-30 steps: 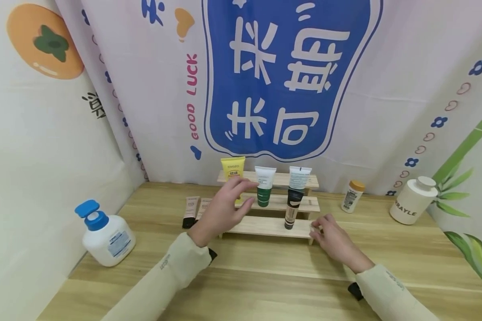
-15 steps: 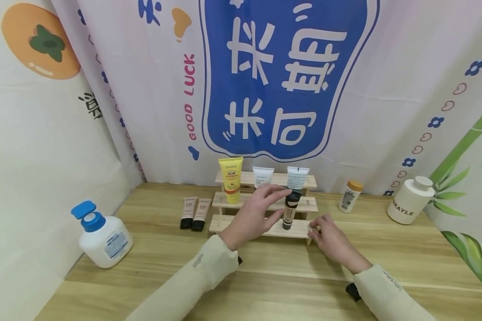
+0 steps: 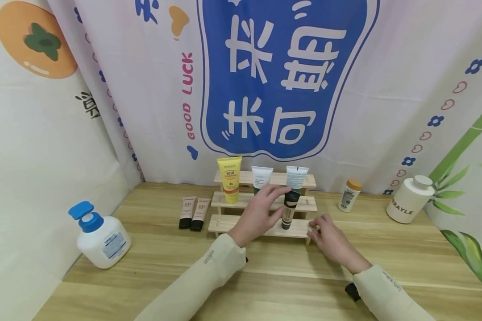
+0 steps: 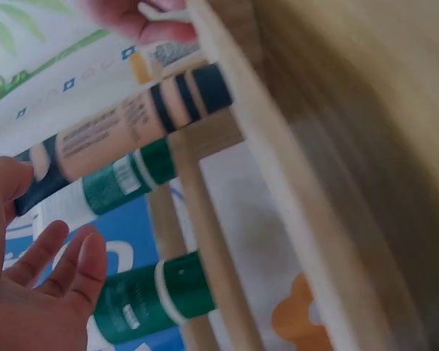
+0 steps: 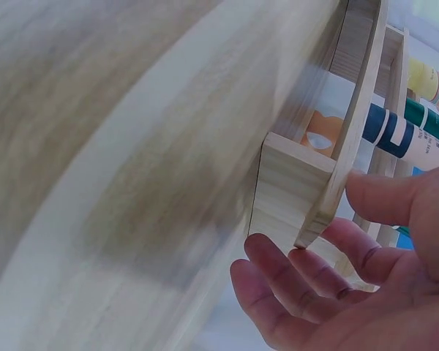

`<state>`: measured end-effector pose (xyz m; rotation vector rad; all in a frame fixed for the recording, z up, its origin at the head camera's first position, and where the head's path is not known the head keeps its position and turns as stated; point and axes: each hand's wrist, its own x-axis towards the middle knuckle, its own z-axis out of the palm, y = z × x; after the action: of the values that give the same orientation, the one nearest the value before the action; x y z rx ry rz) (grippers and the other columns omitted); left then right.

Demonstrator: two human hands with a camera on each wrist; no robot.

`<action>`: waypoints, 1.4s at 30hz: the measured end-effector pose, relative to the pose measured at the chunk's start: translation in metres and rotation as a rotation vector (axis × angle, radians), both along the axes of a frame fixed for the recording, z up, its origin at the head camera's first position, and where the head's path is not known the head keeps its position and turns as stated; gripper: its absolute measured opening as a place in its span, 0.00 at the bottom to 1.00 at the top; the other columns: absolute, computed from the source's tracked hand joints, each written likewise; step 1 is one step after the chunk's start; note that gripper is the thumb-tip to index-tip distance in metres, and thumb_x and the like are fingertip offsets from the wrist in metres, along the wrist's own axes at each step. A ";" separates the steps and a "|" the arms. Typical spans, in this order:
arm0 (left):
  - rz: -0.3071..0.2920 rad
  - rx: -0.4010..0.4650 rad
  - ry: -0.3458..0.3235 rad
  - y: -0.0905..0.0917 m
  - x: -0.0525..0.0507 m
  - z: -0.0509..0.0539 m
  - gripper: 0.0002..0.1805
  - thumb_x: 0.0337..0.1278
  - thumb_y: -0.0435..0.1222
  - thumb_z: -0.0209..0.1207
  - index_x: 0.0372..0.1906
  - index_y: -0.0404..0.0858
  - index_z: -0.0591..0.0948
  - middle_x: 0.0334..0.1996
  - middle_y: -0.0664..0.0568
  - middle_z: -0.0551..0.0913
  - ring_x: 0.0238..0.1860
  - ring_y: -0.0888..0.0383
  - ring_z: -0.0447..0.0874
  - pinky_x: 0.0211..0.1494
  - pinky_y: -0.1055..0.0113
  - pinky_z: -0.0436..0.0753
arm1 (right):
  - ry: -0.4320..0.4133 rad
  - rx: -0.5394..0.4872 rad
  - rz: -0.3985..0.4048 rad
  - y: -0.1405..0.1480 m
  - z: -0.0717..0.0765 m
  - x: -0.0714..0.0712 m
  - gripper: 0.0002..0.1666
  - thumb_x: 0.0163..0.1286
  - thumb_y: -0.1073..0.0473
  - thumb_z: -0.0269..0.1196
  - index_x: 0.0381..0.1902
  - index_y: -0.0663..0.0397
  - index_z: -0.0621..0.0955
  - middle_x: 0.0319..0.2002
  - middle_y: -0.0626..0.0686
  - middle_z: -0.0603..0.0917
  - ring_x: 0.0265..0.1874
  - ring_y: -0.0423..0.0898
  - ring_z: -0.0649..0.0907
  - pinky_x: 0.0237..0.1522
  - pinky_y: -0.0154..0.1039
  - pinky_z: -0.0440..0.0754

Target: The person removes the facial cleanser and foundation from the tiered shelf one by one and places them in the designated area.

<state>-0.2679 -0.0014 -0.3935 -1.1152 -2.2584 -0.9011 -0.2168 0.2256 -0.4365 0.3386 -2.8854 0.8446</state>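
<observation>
A three-tier wooden display rack stands against the back cloth. On its lowest step a black-and-beige cosmetic tube stands upright. My left hand holds that tube near its black upper end, thumb and a finger at it in the left wrist view. My right hand grips the right end of the lowest step; in the right wrist view the thumb lies on the board and the fingers sit below it. Higher up stand a yellow tube and two white-and-green tubes, one partly behind my left hand.
Two pink BB cream tubes lie left of the rack. A white pump bottle with a blue top stands at the left edge. To the right are an orange-capped bottle and a white jar.
My left hand has moved right, from beside the yellow tube to the black-and-beige tube. My right hand keeps its place at the rack's right end.
</observation>
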 end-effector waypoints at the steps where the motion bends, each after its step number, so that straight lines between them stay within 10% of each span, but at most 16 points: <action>1: 0.001 0.009 -0.005 0.001 0.001 -0.002 0.26 0.60 0.35 0.61 0.63 0.45 0.70 0.55 0.54 0.72 0.53 0.61 0.72 0.52 0.71 0.74 | 0.001 -0.001 -0.001 0.000 0.000 0.000 0.12 0.65 0.64 0.63 0.44 0.65 0.77 0.43 0.57 0.71 0.38 0.50 0.78 0.37 0.44 0.80; 8: -0.019 0.103 -0.002 0.008 0.011 -0.011 0.20 0.62 0.32 0.58 0.57 0.38 0.68 0.44 0.52 0.76 0.43 0.62 0.76 0.44 0.70 0.79 | 0.020 -0.007 0.016 -0.003 0.000 0.000 0.12 0.65 0.64 0.63 0.43 0.66 0.77 0.42 0.58 0.71 0.37 0.50 0.78 0.35 0.43 0.80; 23: -0.083 0.225 0.030 -0.044 0.032 0.012 0.21 0.61 0.27 0.57 0.58 0.37 0.70 0.42 0.50 0.77 0.38 0.61 0.76 0.37 0.75 0.78 | -0.003 -0.029 -0.006 0.004 0.000 0.004 0.13 0.66 0.64 0.62 0.45 0.66 0.76 0.45 0.59 0.71 0.38 0.51 0.78 0.36 0.44 0.79; 33: 0.039 0.281 0.069 -0.099 0.030 0.024 0.23 0.60 0.26 0.57 0.60 0.35 0.69 0.43 0.49 0.76 0.38 0.57 0.74 0.40 0.66 0.77 | -0.009 -0.019 -0.004 0.003 -0.002 0.001 0.12 0.66 0.64 0.62 0.45 0.66 0.76 0.45 0.60 0.70 0.38 0.51 0.78 0.36 0.44 0.79; 42: 0.267 0.254 0.176 -0.156 0.014 0.029 0.23 0.56 0.24 0.60 0.57 0.33 0.70 0.37 0.42 0.78 0.35 0.52 0.77 0.38 0.58 0.79 | -0.021 -0.009 -0.001 -0.001 0.001 0.002 0.13 0.66 0.64 0.62 0.45 0.67 0.76 0.44 0.59 0.70 0.38 0.51 0.78 0.36 0.45 0.79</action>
<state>-0.2535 -0.1576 -0.3640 -0.7310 -2.0221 -0.9101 -0.2150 0.2251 -0.4360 0.3294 -2.9000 0.8661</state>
